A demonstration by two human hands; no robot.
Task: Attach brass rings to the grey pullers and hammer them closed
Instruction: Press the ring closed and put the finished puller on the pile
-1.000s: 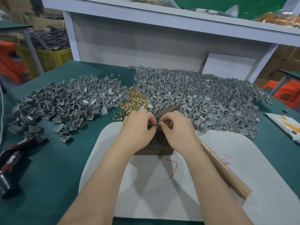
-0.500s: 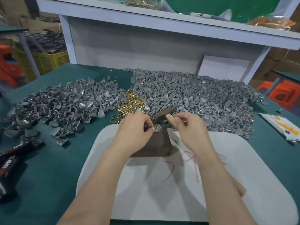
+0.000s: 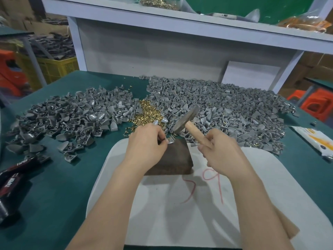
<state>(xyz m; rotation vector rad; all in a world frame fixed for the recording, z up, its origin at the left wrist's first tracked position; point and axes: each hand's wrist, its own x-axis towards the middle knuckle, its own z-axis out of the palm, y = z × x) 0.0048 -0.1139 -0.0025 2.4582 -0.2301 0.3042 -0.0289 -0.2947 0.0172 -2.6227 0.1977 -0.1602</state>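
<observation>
The left hand (image 3: 146, 141) pinches a grey puller (image 3: 170, 141) flat on the far edge of the dark block (image 3: 171, 159), fingertips closed on it. The right hand (image 3: 219, 152) is wrapped around the wooden handle of the hammer (image 3: 187, 119), head raised just above the puller. The white mat (image 3: 180, 213) nearer the person lies open. Half a second ago the right hand was empty beside the block; it now grips the hammer.

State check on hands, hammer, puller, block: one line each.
left hand: pinching puller on block
right hand: gripping hammer handle
hammer: raised, head above puller
puller: lying on block's far edge
block: resting on white mat
</observation>
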